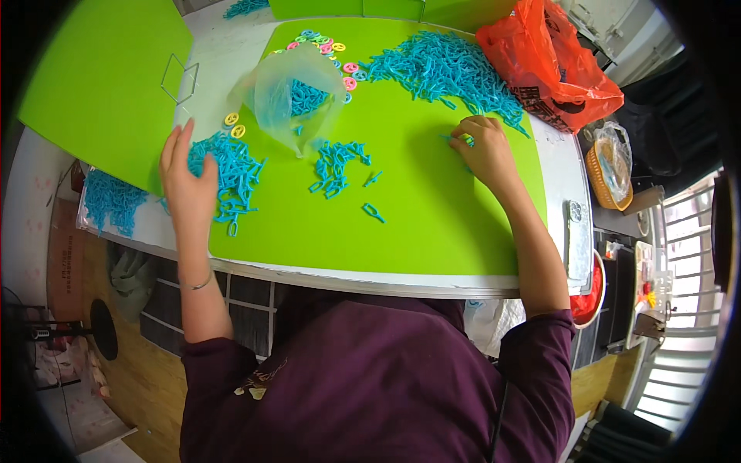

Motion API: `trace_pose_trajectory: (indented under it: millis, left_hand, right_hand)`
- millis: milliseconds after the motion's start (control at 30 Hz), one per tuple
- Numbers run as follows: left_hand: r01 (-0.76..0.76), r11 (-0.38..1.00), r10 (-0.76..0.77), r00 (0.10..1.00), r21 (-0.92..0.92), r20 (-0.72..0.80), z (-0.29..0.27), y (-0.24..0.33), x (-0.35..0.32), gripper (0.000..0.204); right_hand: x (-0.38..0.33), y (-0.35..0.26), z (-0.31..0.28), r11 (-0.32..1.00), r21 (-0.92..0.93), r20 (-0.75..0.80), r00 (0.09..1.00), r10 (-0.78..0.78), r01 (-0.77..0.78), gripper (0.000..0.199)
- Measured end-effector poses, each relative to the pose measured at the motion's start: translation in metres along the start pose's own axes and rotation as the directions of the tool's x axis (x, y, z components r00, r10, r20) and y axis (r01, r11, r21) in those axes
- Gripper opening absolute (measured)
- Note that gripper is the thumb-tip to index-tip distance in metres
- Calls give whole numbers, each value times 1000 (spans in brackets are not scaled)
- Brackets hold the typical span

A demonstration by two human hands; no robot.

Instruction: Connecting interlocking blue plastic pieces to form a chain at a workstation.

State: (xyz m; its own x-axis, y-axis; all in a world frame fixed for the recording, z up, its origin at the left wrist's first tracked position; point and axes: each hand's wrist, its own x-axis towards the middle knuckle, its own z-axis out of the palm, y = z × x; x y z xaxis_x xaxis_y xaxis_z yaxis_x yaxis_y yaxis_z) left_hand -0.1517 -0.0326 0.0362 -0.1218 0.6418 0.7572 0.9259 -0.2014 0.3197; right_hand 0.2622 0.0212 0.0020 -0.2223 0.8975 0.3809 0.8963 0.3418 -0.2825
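At the left edge of the green mat, my left hand is held with its fingers apart, beside and partly over a pile of small blue forked plastic pieces. On the right, my right hand is closed in a pinch on a blue plastic piece, whose far part hides behind the fingers. A looser cluster of the same pieces lies mid-mat, and one single piece lies nearer me. Behind them stands a translucent plastic bag with blue pieces in it.
A large heap of blue pieces covers the far right of the mat, next to a red plastic bag. Coloured plastic rings surround the bag's far side. A phone lies at the table's right edge. More blue pieces lie far left.
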Motion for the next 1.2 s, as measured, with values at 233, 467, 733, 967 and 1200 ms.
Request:
trace_pose_trajectory:
  millis: [233,467,733,967,1200]
  left_hand:
    - [-133,837,403,807,-531,433,56,104,-9,20]
    - [-335,756,582,737,-563,343,205,142,26,35]
    - [-374,739,669,506,-561,544,226,144,18,47]
    - [-277,743,667,394,-610,633,141,147,-9,33]
    - [107,728,428,701,-677,571,139,137,3,17]
  right_hand:
    - [-8,-23,13,963,264,-28,998,-51,57,13]
    - [-12,-41,27,909,283,-104,952,-288,306,13]
    - [-12,-29,23,866,403,-89,955,-283,294,13]
    - [-3,-7,24,611,785,-42,975,220,-104,16]
    - [-2,-4,23,654,733,-45,946,322,-188,23]
